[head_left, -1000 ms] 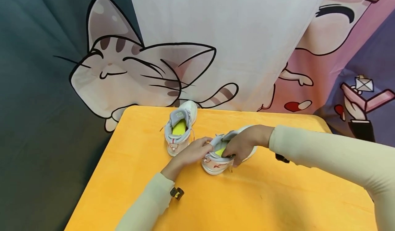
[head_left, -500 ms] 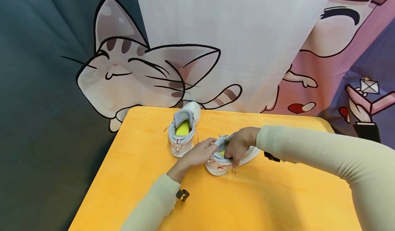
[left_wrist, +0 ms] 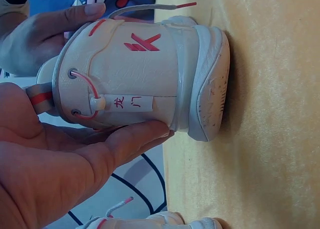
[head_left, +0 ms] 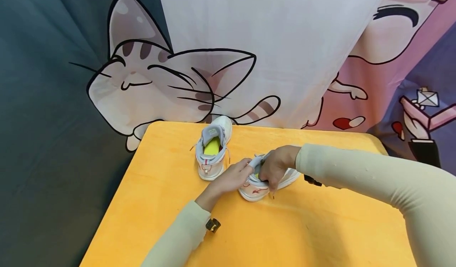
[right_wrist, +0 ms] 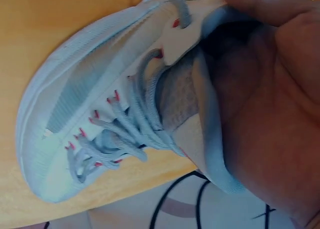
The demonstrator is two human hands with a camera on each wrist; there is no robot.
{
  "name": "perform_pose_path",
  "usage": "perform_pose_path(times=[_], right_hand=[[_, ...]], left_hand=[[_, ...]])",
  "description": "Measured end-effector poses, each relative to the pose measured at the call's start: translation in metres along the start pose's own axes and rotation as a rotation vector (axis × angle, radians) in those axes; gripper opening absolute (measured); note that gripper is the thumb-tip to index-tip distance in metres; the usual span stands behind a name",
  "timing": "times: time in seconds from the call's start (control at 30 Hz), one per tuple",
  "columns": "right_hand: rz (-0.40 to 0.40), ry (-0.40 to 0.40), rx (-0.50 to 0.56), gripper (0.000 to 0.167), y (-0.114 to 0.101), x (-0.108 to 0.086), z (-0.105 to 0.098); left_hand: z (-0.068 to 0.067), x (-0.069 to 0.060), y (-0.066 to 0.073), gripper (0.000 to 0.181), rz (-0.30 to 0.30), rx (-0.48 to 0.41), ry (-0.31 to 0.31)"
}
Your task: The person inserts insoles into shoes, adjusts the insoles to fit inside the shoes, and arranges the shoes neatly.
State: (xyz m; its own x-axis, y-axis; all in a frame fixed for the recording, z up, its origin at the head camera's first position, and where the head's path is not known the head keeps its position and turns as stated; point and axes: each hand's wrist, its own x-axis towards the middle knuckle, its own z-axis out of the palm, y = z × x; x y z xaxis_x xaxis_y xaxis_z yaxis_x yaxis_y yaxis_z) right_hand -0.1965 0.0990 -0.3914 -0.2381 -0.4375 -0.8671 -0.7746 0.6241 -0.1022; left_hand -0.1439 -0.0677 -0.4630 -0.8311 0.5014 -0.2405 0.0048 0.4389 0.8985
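Observation:
A white sneaker (head_left: 253,192) with red marks at its heel sits on the yellow table, toe pointing right. My left hand (head_left: 233,176) holds its collar at the heel; in the left wrist view, fingers lie along the side of the sneaker (left_wrist: 125,64), near its striped heel loop (left_wrist: 41,98). My right hand (head_left: 276,168) reaches into the opening and grips the side of the collar, thumb outside and fingers hidden inside. In the right wrist view the sneaker's grey laces (right_wrist: 120,124) are threaded and the tongue (right_wrist: 180,101) stands up.
The matching sneaker (head_left: 210,169) stands to the left near the back edge, its yellow-green insole (head_left: 212,146) showing. A yellow cloth-like surface covers the table (head_left: 142,219). Behind it hangs a curtain (head_left: 285,41) printed with cartoon figures.
My right hand has shifted slightly left and deeper into the sneaker's opening. My left hand stays at the heel. The whole view has shifted a little; the other sneaker stays put.

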Motion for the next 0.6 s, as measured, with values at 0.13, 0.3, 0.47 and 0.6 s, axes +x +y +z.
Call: perform_pose_path(times=[0.13, 0.3, 0.47, 0.6], right_hand=[[-0.052, 0.022, 0.029, 0.035, -0.002, -0.007, -0.007], [-0.126, 0.017, 0.199, 0.019, -0.002, -0.018, -0.014], [-0.143, -0.011, 0.298, 0.017, -0.001, -0.017, -0.017], [-0.118, -0.005, 0.343, 0.019, -0.001, -0.012, -0.014]], left_hand=[[-0.001, -0.001, -0.002, 0.055, -0.010, 0.022, 0.000], [0.001, -0.005, -0.003, 0.067, -0.040, 0.049, -0.029], [0.000, -0.007, -0.006, 0.070, -0.058, -0.005, -0.080], [0.001, -0.008, -0.006, 0.071, -0.052, -0.032, -0.090]])
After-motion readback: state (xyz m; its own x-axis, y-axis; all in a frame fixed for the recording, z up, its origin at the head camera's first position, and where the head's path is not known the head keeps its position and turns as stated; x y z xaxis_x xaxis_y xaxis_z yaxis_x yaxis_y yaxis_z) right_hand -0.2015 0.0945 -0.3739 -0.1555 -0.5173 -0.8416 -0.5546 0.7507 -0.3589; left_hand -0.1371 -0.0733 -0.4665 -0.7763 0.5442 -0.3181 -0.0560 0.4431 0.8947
